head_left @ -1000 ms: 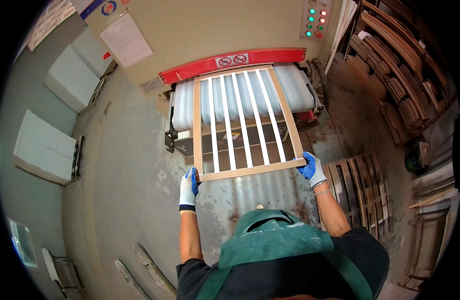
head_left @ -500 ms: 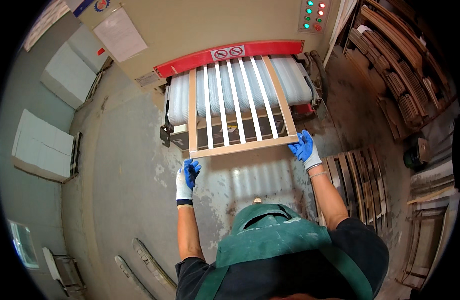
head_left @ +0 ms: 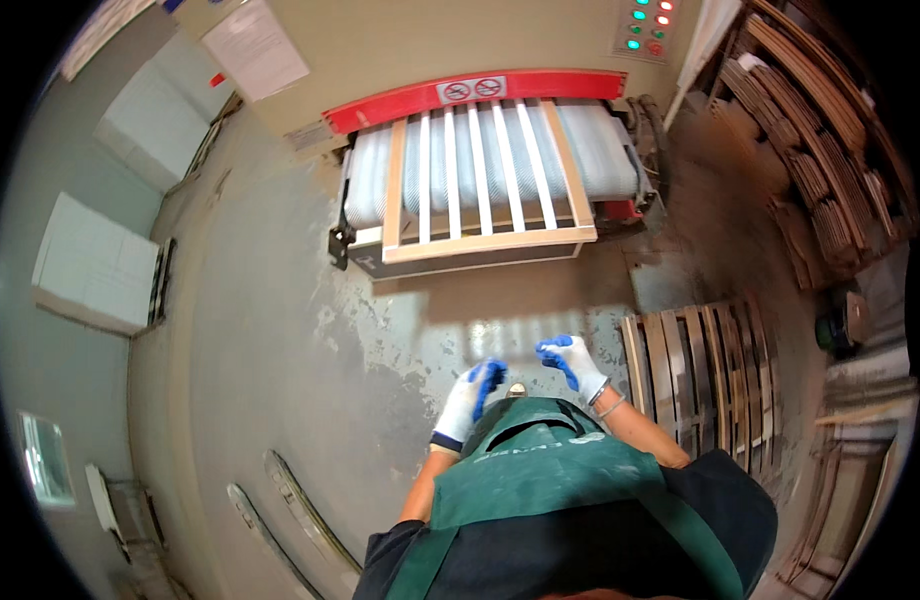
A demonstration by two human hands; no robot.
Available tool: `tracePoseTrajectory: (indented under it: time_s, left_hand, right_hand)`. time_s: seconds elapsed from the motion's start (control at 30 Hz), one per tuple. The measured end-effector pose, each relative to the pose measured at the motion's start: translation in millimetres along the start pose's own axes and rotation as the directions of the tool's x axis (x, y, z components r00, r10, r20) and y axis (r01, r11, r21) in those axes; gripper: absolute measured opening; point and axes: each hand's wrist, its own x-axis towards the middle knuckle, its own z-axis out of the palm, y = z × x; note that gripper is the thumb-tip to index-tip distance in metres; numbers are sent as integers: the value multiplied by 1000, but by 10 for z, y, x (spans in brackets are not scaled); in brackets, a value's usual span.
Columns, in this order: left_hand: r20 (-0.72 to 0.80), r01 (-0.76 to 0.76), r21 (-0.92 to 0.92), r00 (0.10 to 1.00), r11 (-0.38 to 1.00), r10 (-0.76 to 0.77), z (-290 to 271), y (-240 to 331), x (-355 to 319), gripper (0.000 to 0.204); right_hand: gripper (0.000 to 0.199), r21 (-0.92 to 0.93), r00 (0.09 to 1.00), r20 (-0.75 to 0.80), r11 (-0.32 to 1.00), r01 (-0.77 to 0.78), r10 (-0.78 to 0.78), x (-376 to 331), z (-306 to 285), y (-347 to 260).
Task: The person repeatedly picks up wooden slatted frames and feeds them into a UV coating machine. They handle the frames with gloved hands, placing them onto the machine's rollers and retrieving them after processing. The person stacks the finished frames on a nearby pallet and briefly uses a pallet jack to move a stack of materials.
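Observation:
A slatted wooden frame (head_left: 490, 244) with tan rails and several white slats lies partly on the pale ribbed conveyor belt (head_left: 608, 150) of a large machine. Its far end is hidden beneath a red crossbar (head_left: 570, 84), and its near rail overhangs the belt. Both my hands are drawn back in front of my green apron, apart from the frame. My left hand (head_left: 473, 398), in a white glove with blue palm and fingers, is loosely curled with nothing visible in it. My right hand (head_left: 574, 366), gloved alike, has bent, parted fingers and holds nothing.
A slatted wooden pallet (head_left: 715, 385) lies on the floor at right. Stacked boards (head_left: 795, 140) fill the far right. White block-shaped stacks (head_left: 100, 265) stand along the left wall. Two long metal bars (head_left: 302, 508) lie at lower left. Lit buttons show on the machine's control panel (head_left: 645, 30).
The frame has moved farther under the red crossbar. My right hand has let go of its near corner, and both hands have pulled back toward my body and closer together.

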Motion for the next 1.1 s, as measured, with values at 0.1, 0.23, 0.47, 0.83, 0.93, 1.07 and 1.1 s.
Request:
tracePoseTrajectory:
  time_s: [0.1, 0.23, 0.47, 0.83, 0.93, 1.07, 1.1]
  left_hand:
    - [233, -612, 568, 761, 550, 606, 291, 70, -179, 43]
    - [39, -194, -21, 980, 981, 195, 430, 117, -485, 43]
    - [-219, -373, 383, 852, 845, 476, 354, -763, -897, 43]
    - [-731, 14, 392, 612, 920, 302, 292, -901, -1695, 36]
    - [-528, -148, 617, 650, 773, 546, 259, -988, -1688, 37]
    - [-442, -487, -175, 815, 856, 374, 85, -854, -1890, 51]
    - [-435, -480, -226, 828, 848, 353, 35, -925, -1873, 52]
  right_hand:
    - [35, -311, 961, 127, 910, 273, -245, -114, 393, -99]
    - [48, -586, 869, 335, 642, 495, -364, -250, 637, 110]
    - [63, -695, 891, 409, 564, 445, -199, -550, 894, 518]
    - [52, -736, 694, 510, 675, 47, 508, -1122, 1281, 772]
    - [43, -269, 434, 700, 771, -577, 568, -905, 1222, 828]
    - [56, -31, 637, 600, 810, -586, 484, -1177, 1595, 518]
    - [56, 5, 612, 663, 814, -580, 432, -1182, 1620, 592]
